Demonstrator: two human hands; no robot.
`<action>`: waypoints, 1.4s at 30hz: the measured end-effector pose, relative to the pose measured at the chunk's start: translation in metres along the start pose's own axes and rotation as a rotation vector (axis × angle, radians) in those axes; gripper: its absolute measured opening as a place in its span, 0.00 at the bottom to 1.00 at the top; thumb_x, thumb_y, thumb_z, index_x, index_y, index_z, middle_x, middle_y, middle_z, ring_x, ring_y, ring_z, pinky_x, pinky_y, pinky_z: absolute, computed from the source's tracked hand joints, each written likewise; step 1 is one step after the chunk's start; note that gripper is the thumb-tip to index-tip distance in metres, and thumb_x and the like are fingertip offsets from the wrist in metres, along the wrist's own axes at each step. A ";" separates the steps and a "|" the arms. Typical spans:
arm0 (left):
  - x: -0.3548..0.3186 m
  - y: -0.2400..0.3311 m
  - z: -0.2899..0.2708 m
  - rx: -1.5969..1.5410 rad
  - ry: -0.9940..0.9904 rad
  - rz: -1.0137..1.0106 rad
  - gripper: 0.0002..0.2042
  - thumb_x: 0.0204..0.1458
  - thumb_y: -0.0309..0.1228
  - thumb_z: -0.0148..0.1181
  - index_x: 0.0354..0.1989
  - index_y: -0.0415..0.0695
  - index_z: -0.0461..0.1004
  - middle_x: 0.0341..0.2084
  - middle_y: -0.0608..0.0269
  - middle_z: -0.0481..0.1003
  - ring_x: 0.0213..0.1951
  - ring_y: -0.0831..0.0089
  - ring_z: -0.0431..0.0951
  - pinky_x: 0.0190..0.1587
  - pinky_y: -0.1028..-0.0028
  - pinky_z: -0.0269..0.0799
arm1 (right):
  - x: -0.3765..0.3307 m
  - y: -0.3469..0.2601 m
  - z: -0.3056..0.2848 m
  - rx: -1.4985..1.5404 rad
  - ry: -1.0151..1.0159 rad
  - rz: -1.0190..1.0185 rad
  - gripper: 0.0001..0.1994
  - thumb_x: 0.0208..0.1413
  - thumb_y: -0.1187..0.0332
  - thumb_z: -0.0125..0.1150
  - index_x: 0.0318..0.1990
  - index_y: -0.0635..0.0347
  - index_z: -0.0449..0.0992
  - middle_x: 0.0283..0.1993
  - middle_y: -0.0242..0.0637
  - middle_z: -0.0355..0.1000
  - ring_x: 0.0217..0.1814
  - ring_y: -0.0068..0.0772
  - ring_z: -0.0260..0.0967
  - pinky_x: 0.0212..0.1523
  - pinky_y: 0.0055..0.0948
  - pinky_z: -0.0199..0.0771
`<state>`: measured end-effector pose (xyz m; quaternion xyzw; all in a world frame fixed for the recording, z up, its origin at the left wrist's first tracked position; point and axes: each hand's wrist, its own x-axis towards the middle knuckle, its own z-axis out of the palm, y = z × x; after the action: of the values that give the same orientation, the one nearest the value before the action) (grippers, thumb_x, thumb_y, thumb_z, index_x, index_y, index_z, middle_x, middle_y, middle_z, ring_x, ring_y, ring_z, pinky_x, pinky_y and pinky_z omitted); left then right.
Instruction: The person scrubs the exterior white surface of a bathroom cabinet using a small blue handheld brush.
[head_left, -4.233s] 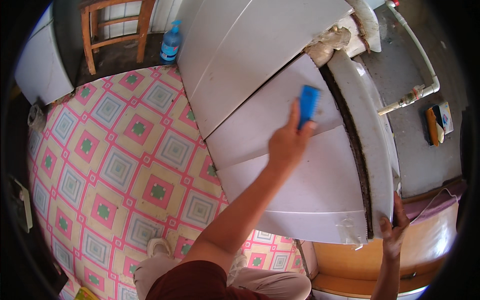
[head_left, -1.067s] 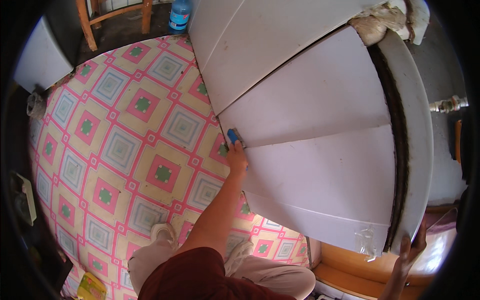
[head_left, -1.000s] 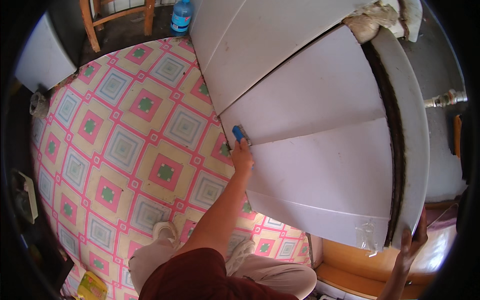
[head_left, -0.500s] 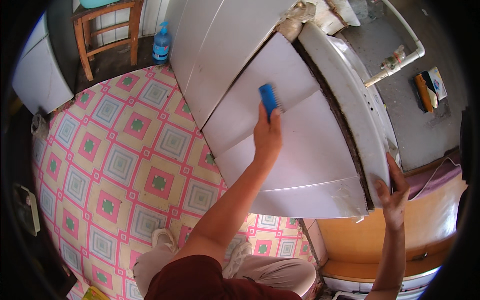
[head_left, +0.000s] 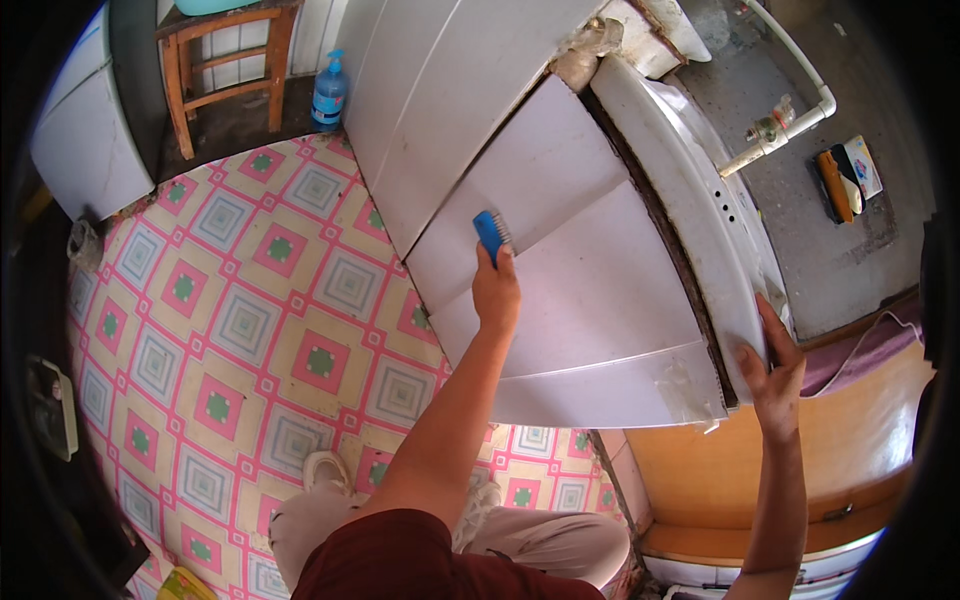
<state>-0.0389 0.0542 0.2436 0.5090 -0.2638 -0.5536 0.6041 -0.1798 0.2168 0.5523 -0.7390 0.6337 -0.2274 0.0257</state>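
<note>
My left hand (head_left: 496, 295) grips a small blue scrubbing brush (head_left: 490, 232) and presses it against the white front panel (head_left: 590, 300) of a large white appliance, near the seam between two panels. My right hand (head_left: 772, 365) rests on the appliance's rounded top edge (head_left: 700, 230) at its near corner, fingers curled over the rim. A dirty dark gap runs along under that top edge. My knees in light trousers show at the bottom of the view.
A pink and yellow patterned floor (head_left: 250, 330) spreads to the left. At the back stand a blue bottle (head_left: 328, 92) and a wooden stool (head_left: 225, 60). A white pipe (head_left: 790, 115) runs along the grey wall. A wooden cabinet (head_left: 740, 470) is at the right.
My left hand has carried the brush from the panel's left edge up toward its middle. My right hand has stayed on the top edge.
</note>
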 end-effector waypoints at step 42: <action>-0.064 -0.064 0.012 -0.077 0.130 -0.079 0.25 0.59 0.44 0.45 0.59 0.41 0.57 0.28 0.54 0.75 0.26 0.59 0.75 0.32 0.66 0.69 | 0.002 -0.007 0.004 0.054 0.016 0.042 0.25 0.47 0.77 0.57 0.56 0.68 0.66 0.51 0.43 0.70 0.51 0.29 0.65 0.54 0.26 0.63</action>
<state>-0.0911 0.1191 0.2053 0.5302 -0.1820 -0.5526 0.6168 -0.1712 0.2150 0.5513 -0.7226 0.6429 -0.2500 0.0453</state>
